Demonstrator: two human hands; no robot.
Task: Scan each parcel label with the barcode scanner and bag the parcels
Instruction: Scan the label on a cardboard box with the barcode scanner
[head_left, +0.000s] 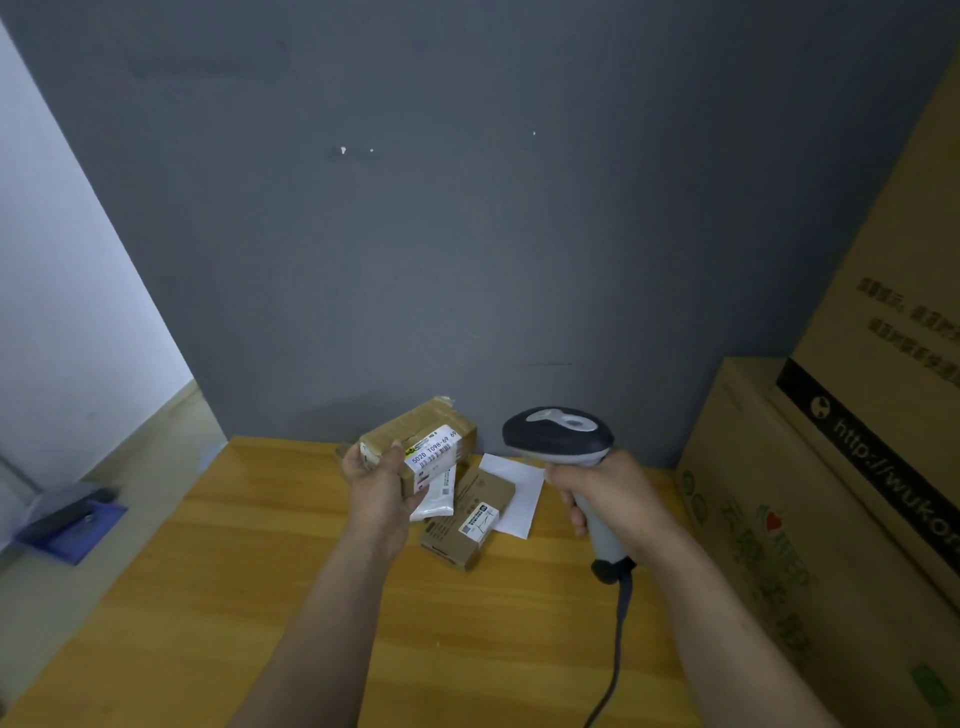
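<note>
My left hand (379, 486) grips a tape-wrapped brown parcel (421, 434) above the wooden table, its white shipping label (435, 451) turned up and toward me. To its right, my right hand (608, 493) holds the grey handle of a dark-headed barcode scanner (558, 434), whose head points left toward the parcel. The scanner's cable (618, 644) hangs down to the table's front. Below the held parcel a white soft-pack parcel (441, 501) lies on the table, partly hidden. A small brown box with a label (467, 519) lies beside it.
A white sheet or bag (517, 493) lies flat under the small box. Large stacked cardboard cartons (831, 493) stand along the table's right side. A grey wall closes the back. The wooden table (234, 571) ends at the left, where a blue item (72, 519) sits on the floor.
</note>
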